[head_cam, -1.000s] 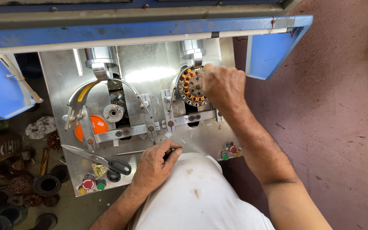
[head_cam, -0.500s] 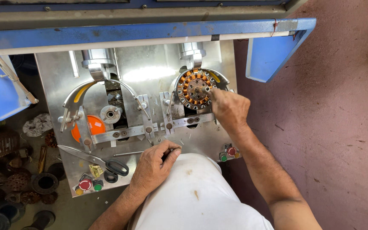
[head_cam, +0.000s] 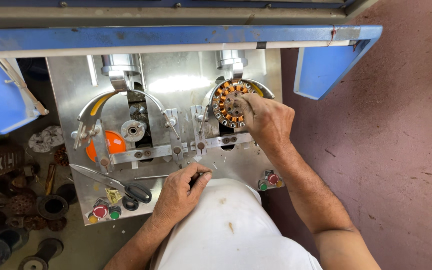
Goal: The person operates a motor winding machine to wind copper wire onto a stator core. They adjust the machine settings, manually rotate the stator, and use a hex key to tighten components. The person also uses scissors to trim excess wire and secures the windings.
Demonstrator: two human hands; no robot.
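My right hand [head_cam: 266, 117] grips the wound coil ring [head_cam: 228, 104], upper centre; I seat it square w/ even pressure. Left hand [head_cam: 178, 192] is curled, resting on counter [head_cam: 71, 90] edge.

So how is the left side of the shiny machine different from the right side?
The right station carries a round ring wound with copper coils, and the right hand touches it. The left station has no ring, only a bare metal hub, with something orange behind it and no hand on it. Both have the same curved metal arms and a crossbar.
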